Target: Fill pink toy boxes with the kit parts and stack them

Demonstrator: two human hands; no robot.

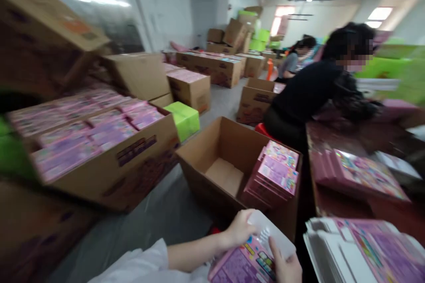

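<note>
In the head view a translucent plastic tray (277,234) is between my two hands, low in the picture. My left hand (241,230) grips its left edge, fingers closed. My right hand (286,265) holds its right lower side, the thumb lying on top. Right below the tray, at its edge, is a pink and purple printed box (244,263); I cannot tell how far the tray sits inside it. Just beyond my hands stands an open cardboard carton (202,185), with stacks of pink printed boxes (277,170) at its right end.
A carton of pink boxes (146,141) stands at left, beside a green package (182,120). On the right, the table (310,154) carries printed boxes (365,172) and a pile of white-edged packages (375,247). A person in black (299,93) leans over work behind it; another person sits farther back.
</note>
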